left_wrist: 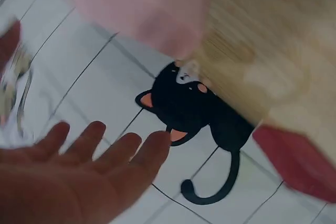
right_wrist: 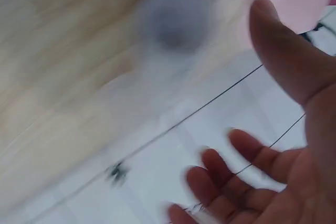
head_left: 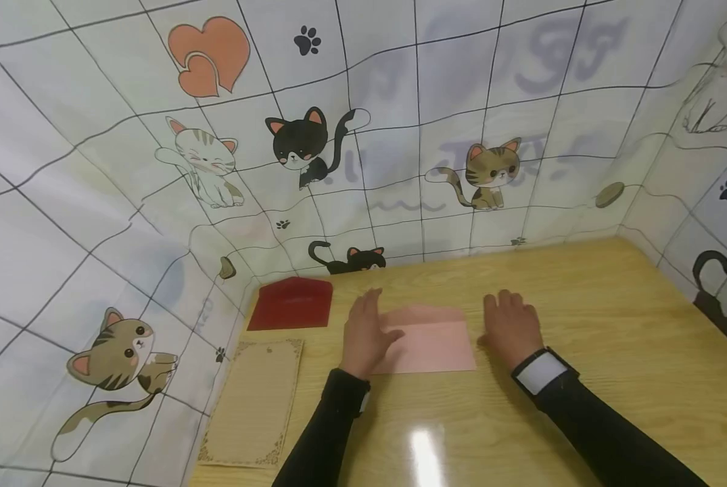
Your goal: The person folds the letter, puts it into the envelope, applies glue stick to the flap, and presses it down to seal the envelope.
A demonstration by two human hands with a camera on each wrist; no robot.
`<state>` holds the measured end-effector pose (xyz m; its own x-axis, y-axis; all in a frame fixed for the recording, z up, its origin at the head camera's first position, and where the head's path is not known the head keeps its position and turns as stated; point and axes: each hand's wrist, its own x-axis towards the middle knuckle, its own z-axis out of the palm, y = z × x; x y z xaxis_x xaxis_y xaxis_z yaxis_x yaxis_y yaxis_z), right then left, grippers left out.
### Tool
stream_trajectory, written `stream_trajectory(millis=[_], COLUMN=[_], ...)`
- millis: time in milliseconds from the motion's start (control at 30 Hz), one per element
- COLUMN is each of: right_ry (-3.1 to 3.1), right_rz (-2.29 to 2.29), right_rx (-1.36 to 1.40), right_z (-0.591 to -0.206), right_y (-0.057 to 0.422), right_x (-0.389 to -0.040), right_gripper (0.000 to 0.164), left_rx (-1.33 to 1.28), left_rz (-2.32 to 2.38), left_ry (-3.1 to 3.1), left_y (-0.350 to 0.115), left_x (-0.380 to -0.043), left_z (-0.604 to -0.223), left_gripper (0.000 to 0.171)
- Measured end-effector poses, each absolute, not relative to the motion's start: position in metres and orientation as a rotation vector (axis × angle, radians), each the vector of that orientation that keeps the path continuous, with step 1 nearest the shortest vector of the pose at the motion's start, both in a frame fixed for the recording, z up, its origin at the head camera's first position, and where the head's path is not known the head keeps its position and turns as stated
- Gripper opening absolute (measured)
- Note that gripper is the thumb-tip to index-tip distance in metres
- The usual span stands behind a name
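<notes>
A pink envelope [head_left: 436,348], its flap side away from me, lies on the wooden table between both hands. My left hand [head_left: 363,338] is at its left edge, thumb over the paper; whether it touches cannot be told. In the left wrist view that hand [left_wrist: 89,179] has its fingers spread loosely, apart from the envelope [left_wrist: 147,9]. To the right of the envelope is my right hand [head_left: 510,331], holding nothing. Its thumb and loosely bent fingers are apart in the right wrist view, where the pink paper [right_wrist: 294,3] shows beyond the thumb [right_wrist: 283,51].
A red envelope [head_left: 293,304] lies at the table's back left corner. Nearer me on the left is a beige sheet [head_left: 253,402] with an ornate border. A cat-printed sheet [head_left: 393,169] covers the walls around the wooden table [head_left: 613,325].
</notes>
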<state>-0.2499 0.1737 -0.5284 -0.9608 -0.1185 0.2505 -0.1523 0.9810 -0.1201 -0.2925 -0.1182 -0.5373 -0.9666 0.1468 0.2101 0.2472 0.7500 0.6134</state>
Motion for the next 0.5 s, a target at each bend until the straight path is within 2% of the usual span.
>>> stream_trajectory(millis=[67, 167, 233, 400, 500], right_ry=[-2.882, -2.945, -2.951, -2.884, -2.927], right_rz=[0.163, 0.135, 0.118, 0.073, 0.023], right_rx=[0.347, 0.549, 0.641, 0.725, 0.742], right_z=[-0.534, -0.544, -0.548, -0.544, -0.545], right_y=[0.158, 0.140, 0.135, 0.125, 0.113], right_x=[-0.263, -0.275, -0.276, -0.266, -0.261], right_gripper=[0.094, 0.099, 0.088, 0.027, 0.016], left_rx=[-0.425, -0.512, -0.552, -0.672, -0.715], left_rz=[-0.728, -0.468, -0.411, -0.242, -0.077], left_ry=[-2.900, -2.984, -3.004, -2.868, -2.842], left_y=[-0.112, -0.104, -0.099, -0.096, -0.089], left_x=[-0.304, -0.308, -0.296, -0.274, -0.269], left_z=[-0.554, -0.579, -0.577, -0.580, -0.582], left_gripper=[0.111, 0.112, 0.098, 0.042, 0.024])
